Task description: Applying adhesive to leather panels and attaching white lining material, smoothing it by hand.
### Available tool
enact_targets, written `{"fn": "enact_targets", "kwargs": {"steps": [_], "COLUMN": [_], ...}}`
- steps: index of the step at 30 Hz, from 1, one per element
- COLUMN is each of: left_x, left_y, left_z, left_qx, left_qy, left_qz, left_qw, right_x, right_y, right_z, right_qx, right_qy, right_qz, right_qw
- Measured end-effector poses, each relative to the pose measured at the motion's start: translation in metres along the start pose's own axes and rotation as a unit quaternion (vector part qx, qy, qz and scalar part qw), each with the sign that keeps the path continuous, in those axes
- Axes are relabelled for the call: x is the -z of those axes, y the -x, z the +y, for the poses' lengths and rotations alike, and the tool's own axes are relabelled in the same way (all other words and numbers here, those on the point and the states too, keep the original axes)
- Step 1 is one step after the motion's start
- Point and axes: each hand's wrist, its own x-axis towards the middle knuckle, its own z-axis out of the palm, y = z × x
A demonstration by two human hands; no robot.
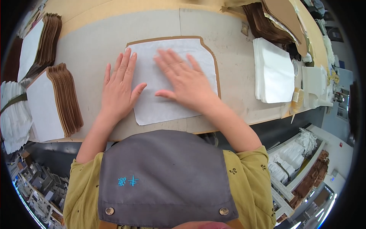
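Observation:
A white fabric sheet (171,108) lies flat on a brown panel (218,78), whose edge shows along the top and right side. My left hand (121,86) rests open at the sheet's left edge, fingers stretched away from me and thumb out to the right. Over the sheet's middle, my right hand (187,78) is spread flat, palm down, its fingers a little blurred by motion. Neither hand grips anything. Whether the right palm presses on the sheet or hovers just above it, I cannot tell.
Stacks of brown panels with white facing (45,103) stand at the left, another (40,45) behind. At right lie a pile of white sheets (273,70), brown pieces (284,19), a yellowish bottle (297,100) and a white plastic container (314,86). The grey tabletop (91,42) extends around the panel.

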Motion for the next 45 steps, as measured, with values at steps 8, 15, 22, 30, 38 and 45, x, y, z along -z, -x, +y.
{"fn": "enact_targets", "kwargs": {"steps": [8, 15, 22, 30, 38, 45], "left_x": [-0.011, -0.008, -0.008, -0.013, -0.012, -0.014], "left_y": [0.003, 0.007, 0.045, 0.053, 0.075, 0.088], "left_z": [-0.004, -0.005, 0.022, 0.022, 0.029, 0.029], "left_qx": [0.015, 0.023, 0.02, 0.024, -0.015, -0.007], "left_qy": [-0.024, 0.053, 0.027, -0.024, 0.044, -0.02], "left_qz": [-0.024, 0.038, -0.04, -0.044, -0.023, -0.045], "left_qw": [0.999, 0.998, 0.999, 0.998, 0.999, 0.999], "right_x": [0.002, 0.012, -0.009, 0.004, -0.01, -0.011], "right_y": [-0.004, 0.03, 0.033, 0.08, 0.081, 0.091], "right_z": [0.051, 0.04, -0.037, 0.022, -0.049, -0.043], "right_qx": [-0.034, -0.14, -0.008, -0.225, -0.11, -0.105], "right_qy": [-0.001, 0.04, -0.132, 0.01, -0.09, -0.11], "right_qz": [-0.038, 0.01, -0.034, -0.02, 0.017, -0.015], "right_qw": [0.999, 0.989, 0.991, 0.974, 0.99, 0.988]}}
